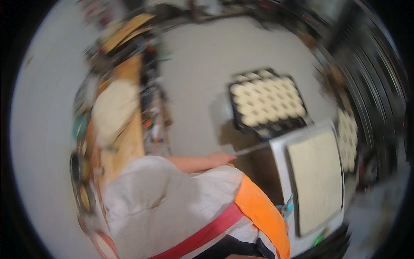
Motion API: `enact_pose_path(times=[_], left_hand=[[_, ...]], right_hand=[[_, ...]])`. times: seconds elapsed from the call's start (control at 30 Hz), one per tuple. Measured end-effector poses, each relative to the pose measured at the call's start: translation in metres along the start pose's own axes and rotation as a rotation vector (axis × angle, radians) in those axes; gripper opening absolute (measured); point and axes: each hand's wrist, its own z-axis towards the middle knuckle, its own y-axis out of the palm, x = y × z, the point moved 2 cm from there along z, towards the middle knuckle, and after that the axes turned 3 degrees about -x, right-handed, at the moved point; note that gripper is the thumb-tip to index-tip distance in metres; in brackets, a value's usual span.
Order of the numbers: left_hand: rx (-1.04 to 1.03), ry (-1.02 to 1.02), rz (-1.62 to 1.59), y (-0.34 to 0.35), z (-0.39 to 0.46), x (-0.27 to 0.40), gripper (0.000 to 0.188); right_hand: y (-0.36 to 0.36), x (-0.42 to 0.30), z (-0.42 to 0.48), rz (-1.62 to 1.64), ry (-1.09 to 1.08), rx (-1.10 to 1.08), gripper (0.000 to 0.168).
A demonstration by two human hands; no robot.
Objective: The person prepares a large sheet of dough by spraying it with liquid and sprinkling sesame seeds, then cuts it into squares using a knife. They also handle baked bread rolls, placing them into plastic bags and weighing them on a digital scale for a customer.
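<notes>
My left hand point(223, 159) reaches out from a white sleeve, just above the orange cloth point(262, 217) at my front. It is blurred. A thin pale strip point(252, 149) runs from near its fingertips to the corner of a white-topped table point(278, 158); I cannot tell whether the hand holds it. On this table lies a tray with a flat sheet of pale dough point(317, 181). Beyond it, a dark tray holds rows of round dough pieces point(268, 100). My right hand is out of view; a sliver of skin shows at the bottom edge.
At left stands a long wooden worktable point(129, 155) with a large slab of dough point(116, 106) and bowls point(77, 166) along its far side. Another tray of dough pieces point(347, 139) and dark racks or ovens point(372, 81) are at right. A bottle point(288, 207) stands at the white table's edge.
</notes>
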Motion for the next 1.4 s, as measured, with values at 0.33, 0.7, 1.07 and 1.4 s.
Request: enact_pose_path(times=[0.33,0.7,1.07,1.4], left_hand=[[0.897,-0.683,-0.444,-0.005,-0.271,-0.148,0.025],[2.58,-0.957,-0.522,-0.051,-0.43,-0.117,0.038],[2.696,-1.568,-0.228,-0.022,-0.447,-0.074,0.043],[2.185,-2.199,0.442,-0.028,-0.469,-0.08,0.054]], right_hand=[[0.318,-0.075,0.071,-0.785,-0.377,-1.018,0.038],[0.674,-0.154,-0.116,-0.825,-0.656,-2.404,0.028],[0.716,-0.009,-0.267,-0.596,-0.829,-2.961,0.03],[0.749,0.01,-0.254,-0.757,-0.644,-3.219,0.044]])
